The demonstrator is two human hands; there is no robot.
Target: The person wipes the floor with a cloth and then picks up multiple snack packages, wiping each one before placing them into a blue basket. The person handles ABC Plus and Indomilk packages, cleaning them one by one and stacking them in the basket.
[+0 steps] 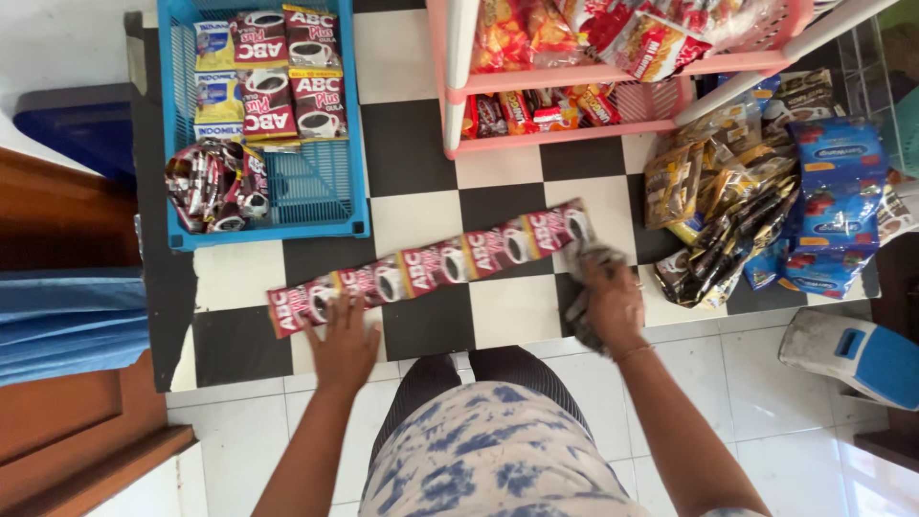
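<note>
One long strip of joined dark-red coffee sachets (436, 266) lies stretched out slantwise on the black-and-white checkered floor (507, 311), its low end near our knees at the left and its high end rising to the right, toward the foot of the pink rack. Our left hand (343, 347) rests flat on the low end of the strip, fingers spread apart. Our right hand (613, 304) is at the high end, fingers curled around a crumpled grey cloth (586, 287) that it presses down where the last sachet ends; we cannot tell whether the cloth touches the strip itself.

Beyond the strip, at the far left edge of the checkered floor, stands a blue plastic basket (316, 187) holding flat packs of the same dark-red sachets and some yellow ones, with a bundled roll of sachets (215, 184) lying over its left wall. At the far middle stands a pink shelf rack (584, 75) full of red and orange snack packets. To the right lies a heap of gold-brown sachet strips (723, 211), and just beside it a stack of blue packets (838, 201).
</note>
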